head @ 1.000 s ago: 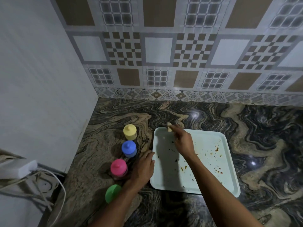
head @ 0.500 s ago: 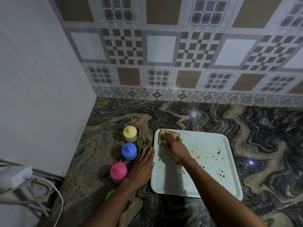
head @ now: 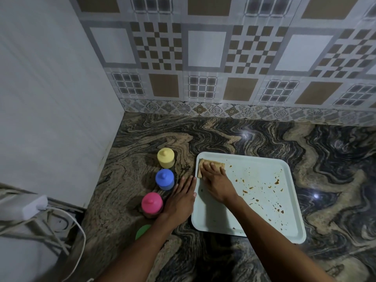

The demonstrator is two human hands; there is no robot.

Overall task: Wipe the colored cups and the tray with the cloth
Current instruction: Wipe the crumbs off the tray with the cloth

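A pale tray [head: 289,218] with brown crumbs and smears lies on the marbled counter. My right hand [head: 216,181] presses a tan cloth [head: 220,165] flat into the tray's far left corner with straight fingers. My left hand [head: 181,198] lies flat on the counter against the tray's left edge. Left of it stand a yellow cup [head: 165,158], a blue cup [head: 164,179] and a pink cup [head: 152,204] in a row. A green cup [head: 142,231] is partly hidden by my left forearm.
A tiled wall [head: 205,49] runs behind the counter and a plain wall closes the left side. A white adapter [head: 24,206] with cables sits low at the left, beyond the counter's edge. Bare marbled counter [head: 335,159] stretches to the right of the tray.
My right hand went from holding the bunched cloth above the tray's far left corner to pressing it flat there. My left hand stayed at the tray's left edge.
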